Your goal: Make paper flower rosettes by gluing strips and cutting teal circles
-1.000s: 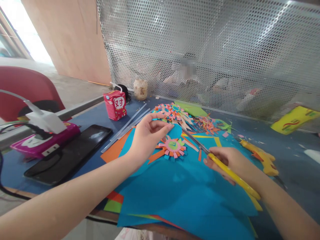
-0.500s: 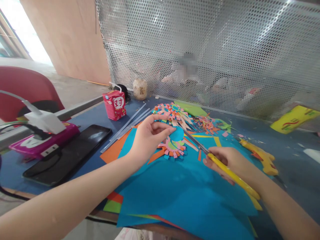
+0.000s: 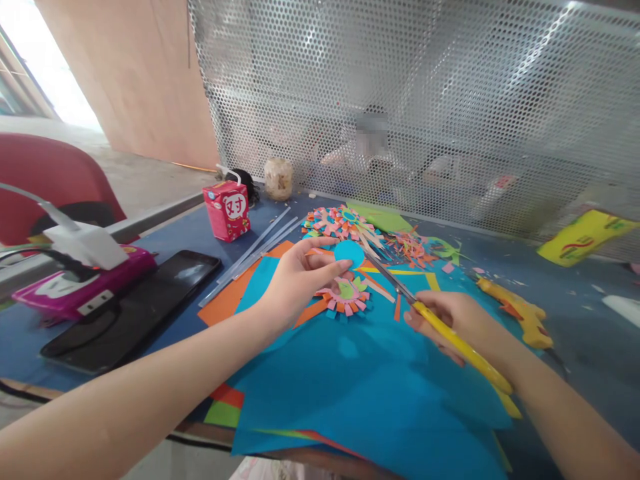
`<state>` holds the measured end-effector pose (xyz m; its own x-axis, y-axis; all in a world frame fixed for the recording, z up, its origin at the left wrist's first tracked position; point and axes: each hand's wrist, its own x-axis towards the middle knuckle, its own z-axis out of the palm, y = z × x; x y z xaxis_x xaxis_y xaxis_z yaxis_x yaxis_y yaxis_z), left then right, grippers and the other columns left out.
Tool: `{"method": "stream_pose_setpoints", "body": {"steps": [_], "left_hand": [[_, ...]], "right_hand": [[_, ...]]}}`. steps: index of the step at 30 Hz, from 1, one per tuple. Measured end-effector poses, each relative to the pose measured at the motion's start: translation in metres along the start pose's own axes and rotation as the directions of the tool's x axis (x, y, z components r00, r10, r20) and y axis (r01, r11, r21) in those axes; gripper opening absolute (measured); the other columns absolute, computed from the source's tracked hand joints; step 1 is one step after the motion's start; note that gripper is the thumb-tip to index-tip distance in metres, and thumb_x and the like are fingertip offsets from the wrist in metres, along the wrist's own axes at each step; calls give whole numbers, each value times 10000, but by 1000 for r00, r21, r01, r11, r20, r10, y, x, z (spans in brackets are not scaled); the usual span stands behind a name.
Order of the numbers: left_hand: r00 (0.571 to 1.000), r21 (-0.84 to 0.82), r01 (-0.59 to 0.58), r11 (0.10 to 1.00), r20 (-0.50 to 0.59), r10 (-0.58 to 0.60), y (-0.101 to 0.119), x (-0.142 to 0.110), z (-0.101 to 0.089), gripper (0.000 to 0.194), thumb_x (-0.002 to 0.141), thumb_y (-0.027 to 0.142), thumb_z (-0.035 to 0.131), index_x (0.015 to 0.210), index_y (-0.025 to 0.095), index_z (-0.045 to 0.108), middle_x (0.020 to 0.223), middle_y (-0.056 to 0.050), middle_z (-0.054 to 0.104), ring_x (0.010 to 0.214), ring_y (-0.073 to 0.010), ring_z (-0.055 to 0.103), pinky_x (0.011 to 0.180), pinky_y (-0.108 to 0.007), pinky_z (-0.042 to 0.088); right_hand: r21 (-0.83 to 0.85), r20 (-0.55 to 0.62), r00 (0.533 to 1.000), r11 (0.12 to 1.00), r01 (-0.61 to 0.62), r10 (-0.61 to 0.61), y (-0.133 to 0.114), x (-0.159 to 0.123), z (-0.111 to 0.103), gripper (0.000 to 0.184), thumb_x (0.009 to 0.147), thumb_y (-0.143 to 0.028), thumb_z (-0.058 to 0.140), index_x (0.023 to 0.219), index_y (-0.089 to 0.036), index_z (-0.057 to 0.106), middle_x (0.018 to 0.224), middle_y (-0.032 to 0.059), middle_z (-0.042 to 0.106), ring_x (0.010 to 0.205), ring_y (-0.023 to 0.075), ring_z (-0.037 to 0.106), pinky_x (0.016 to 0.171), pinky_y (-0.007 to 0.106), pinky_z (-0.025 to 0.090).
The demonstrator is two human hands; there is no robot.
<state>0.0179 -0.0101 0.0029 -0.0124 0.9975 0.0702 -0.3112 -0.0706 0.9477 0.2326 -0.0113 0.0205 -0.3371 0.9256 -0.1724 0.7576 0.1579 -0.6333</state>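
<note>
Pinched between the thumb and fingers of my left hand [image 3: 303, 277] is a small blue paper circle [image 3: 349, 254]. My right hand [image 3: 453, 320] grips yellow-handled scissors [image 3: 450, 335], whose blades point up and left, with the tips close to the circle's right edge. Below my left fingers lies a fringed paper flower [image 3: 349, 298] in pink, orange and blue with a green centre. It rests on large blue paper sheets [image 3: 370, 380]. Behind my hands is a pile of fringed paper flowers [image 3: 333, 220], with shredded paper scraps [image 3: 413, 248] to its right.
A yellow glue gun [image 3: 517, 312] lies at right, near a yellow packet [image 3: 583, 238]. On the left are a phone [image 3: 133, 310], a purple power strip [image 3: 83, 283], glue sticks [image 3: 253, 257] and a red drink carton [image 3: 227, 211]. A perforated metal screen [image 3: 425, 87] stands behind, with a person beyond it.
The blue circle has turned in my left fingers and shifted slightly up and left, showing more of its face. The scissors remain in my right hand, almost still.
</note>
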Motion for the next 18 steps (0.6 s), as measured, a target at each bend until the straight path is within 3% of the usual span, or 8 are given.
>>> {"method": "stream_pose_setpoints", "body": {"steps": [8, 18], "left_hand": [[996, 67, -35, 997, 89, 29, -2, 0, -1, 382, 671, 179, 691, 991, 146, 483, 600, 25, 648, 426, -92, 583, 422, -185, 459], [1000, 64, -16, 998, 15, 15, 3, -1, 0, 364, 666, 162, 692, 972, 139, 497, 594, 30, 646, 424, -73, 566, 431, -176, 469]], "right_hand": [[7, -6, 999, 999, 53, -53, 2, 1, 3, 292, 757, -473, 523, 697, -188, 493, 384, -82, 352, 321, 80, 343, 369, 235, 237], [-13, -63, 997, 999, 43, -44, 3, -1, 2, 335, 742, -509, 534, 635, -196, 482, 367, -86, 312, 310, 75, 305, 355, 235, 213]]}}
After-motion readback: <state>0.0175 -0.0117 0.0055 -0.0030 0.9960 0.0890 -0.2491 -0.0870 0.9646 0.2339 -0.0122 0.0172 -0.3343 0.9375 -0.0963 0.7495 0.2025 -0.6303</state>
